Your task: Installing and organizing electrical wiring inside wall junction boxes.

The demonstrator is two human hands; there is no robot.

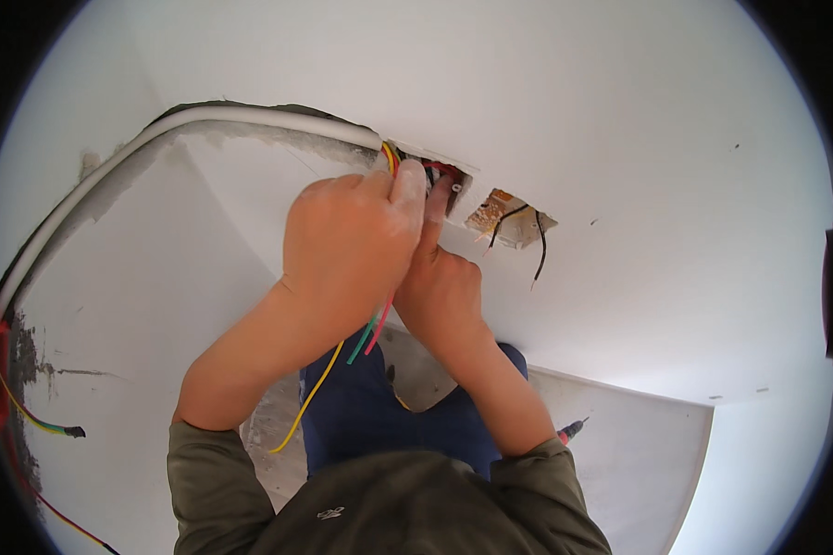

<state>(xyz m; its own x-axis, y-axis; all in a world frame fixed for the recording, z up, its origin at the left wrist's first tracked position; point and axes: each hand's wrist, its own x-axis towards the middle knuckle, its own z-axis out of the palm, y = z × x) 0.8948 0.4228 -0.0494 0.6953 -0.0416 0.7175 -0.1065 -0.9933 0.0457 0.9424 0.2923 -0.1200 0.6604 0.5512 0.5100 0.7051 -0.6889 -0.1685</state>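
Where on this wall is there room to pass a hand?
Likely open: the white wall right of the right box, and above the white conduit. Crowded: the left box, where the left hand and right hand work; below them, loose wires hang.

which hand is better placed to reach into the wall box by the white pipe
Probably the right hand: its index finger is extended up at the wall box. The left hand is bunched nearer the end of the white pipe, its grip partly hidden.
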